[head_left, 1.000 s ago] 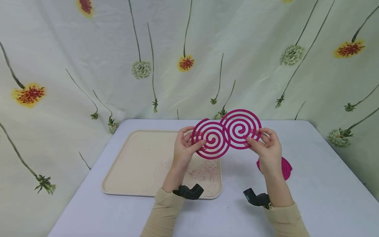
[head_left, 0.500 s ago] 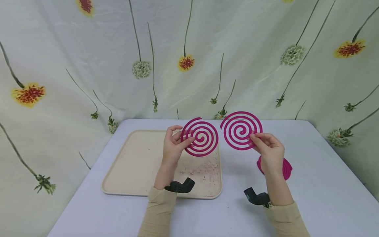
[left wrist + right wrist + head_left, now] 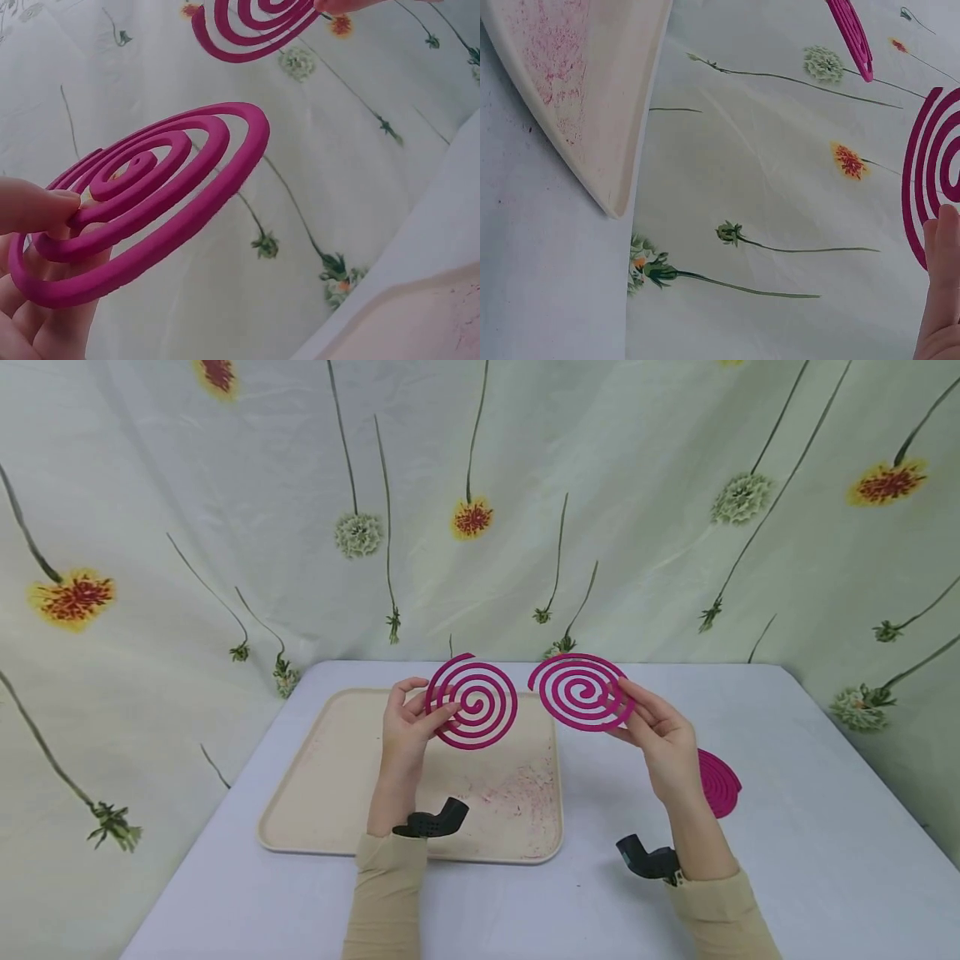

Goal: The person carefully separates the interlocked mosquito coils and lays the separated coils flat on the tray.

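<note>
My left hand [image 3: 403, 731] pinches a pink mosquito coil [image 3: 471, 746] by its left side, thumb in front and fingers behind. In the left wrist view this coil [image 3: 157, 251] is tilted, its open spiral whole. My right hand [image 3: 666, 747] holds a second pink mosquito coil [image 3: 585, 727] by its right edge, tilted flatter than the first. A small gap parts the two coils, both held up above the table. In the right wrist view, only part of the second coil [image 3: 911, 172] and of the fingers shows at the right edge.
A cream tray [image 3: 307, 768] with pink crumbs on its right part lies on the white table [image 3: 817, 827]. Behind the right wrist, a tightly wound pink coil [image 3: 720, 785] lies on the table, partly hidden. A flowered cloth [image 3: 645, 460] hangs behind.
The two coils overlapped in view at first and have come apart. My left hand has moved left with its coil. The right hand has shifted slightly left and tipped its coil flatter.
</note>
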